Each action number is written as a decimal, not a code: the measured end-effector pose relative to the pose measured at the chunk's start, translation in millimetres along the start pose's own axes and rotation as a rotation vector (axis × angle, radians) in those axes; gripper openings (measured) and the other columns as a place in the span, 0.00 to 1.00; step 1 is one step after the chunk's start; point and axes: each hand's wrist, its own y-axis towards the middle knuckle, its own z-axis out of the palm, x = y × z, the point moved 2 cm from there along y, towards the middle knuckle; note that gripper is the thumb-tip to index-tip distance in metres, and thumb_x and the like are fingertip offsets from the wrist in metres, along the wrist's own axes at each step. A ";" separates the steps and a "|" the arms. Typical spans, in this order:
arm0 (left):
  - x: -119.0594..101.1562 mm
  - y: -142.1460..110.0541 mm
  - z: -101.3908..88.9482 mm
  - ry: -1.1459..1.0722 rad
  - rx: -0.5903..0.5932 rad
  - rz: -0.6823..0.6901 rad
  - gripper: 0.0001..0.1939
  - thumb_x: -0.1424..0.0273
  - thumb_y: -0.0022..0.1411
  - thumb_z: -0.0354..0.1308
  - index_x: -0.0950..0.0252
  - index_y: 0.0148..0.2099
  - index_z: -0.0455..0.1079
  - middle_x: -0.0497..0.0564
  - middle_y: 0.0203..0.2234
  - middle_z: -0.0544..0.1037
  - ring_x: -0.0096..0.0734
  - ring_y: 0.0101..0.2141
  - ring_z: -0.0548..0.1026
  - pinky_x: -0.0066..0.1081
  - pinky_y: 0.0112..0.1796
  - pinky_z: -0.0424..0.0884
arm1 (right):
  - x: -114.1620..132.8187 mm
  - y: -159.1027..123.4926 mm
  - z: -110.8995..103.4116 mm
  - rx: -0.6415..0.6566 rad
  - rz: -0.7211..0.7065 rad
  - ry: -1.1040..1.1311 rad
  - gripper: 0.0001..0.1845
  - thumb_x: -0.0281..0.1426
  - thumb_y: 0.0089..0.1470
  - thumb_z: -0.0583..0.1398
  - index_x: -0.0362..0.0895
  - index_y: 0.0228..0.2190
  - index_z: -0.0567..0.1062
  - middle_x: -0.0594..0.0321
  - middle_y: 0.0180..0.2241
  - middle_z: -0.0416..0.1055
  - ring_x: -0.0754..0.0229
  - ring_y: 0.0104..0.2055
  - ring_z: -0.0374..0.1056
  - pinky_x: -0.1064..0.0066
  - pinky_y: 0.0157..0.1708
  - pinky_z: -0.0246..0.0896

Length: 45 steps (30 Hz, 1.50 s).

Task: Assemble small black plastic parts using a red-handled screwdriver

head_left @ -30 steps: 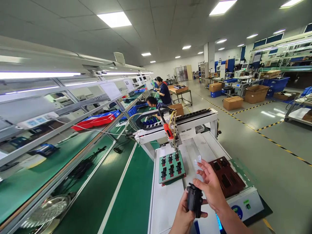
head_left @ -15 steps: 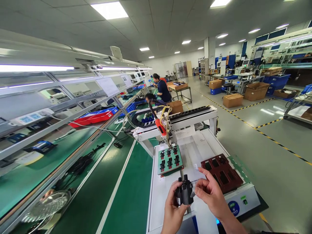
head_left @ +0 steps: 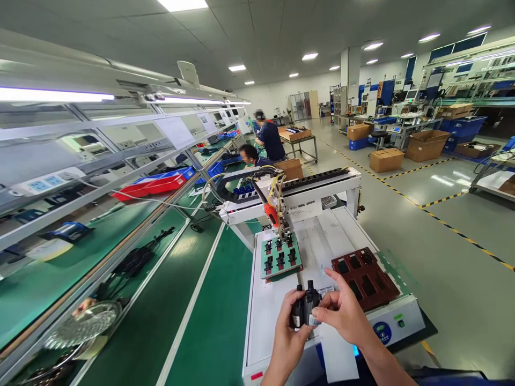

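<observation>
The curled left hand [head_left: 290, 339] sits close beside the bent right hand [head_left: 345, 316].

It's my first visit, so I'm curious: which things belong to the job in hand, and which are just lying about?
Likely the job:
- black device, held
- small white label against it

Seemingly lying about:
- black cables
- red bin
- cardboard box on floor

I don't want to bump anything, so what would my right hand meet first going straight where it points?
Your right hand would first meet the black part in your left hand; the right thumb appears to touch it. Beyond, the green fixture looks in line, though depth is unclear.
</observation>
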 end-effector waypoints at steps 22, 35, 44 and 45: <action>-2.5 -5.4 0.2 -0.124 -0.043 -0.103 0.30 0.61 0.51 0.78 0.57 0.56 0.75 0.56 0.55 0.78 0.51 0.56 0.76 0.43 0.57 0.72 | -12.1 -23.5 27.4 -0.275 -0.383 -0.467 0.38 0.34 0.61 0.66 0.51 0.67 0.59 0.66 0.32 0.81 0.63 0.21 0.63 0.65 0.30 0.65; -12.1 -10.1 9.7 -0.287 0.032 -0.151 0.34 0.60 0.51 0.78 0.56 0.58 0.71 0.53 0.48 0.81 0.42 0.45 0.79 0.34 0.46 0.75 | -8.9 -27.2 5.0 -0.041 -0.116 -0.101 0.50 0.49 0.60 0.69 0.46 0.70 0.50 0.63 0.34 0.79 0.61 0.27 0.63 0.67 0.31 0.54; -21.1 -15.5 5.9 0.138 -0.059 0.098 0.19 0.63 0.59 0.72 0.56 0.53 0.79 0.61 0.58 0.75 0.58 0.61 0.74 0.53 0.59 0.73 | -25.3 -23.7 5.9 -0.085 -0.153 -0.205 0.54 0.41 0.53 0.71 0.47 0.71 0.51 0.66 0.31 0.78 0.60 0.28 0.63 0.67 0.32 0.56; -22.6 -16.8 6.0 0.167 -0.059 0.116 0.17 0.64 0.60 0.71 0.56 0.52 0.80 0.61 0.58 0.75 0.58 0.60 0.74 0.53 0.59 0.74 | -29.7 -21.8 6.4 -0.077 -0.158 -0.162 0.54 0.42 0.53 0.72 0.47 0.71 0.51 0.65 0.31 0.78 0.60 0.29 0.63 0.67 0.32 0.57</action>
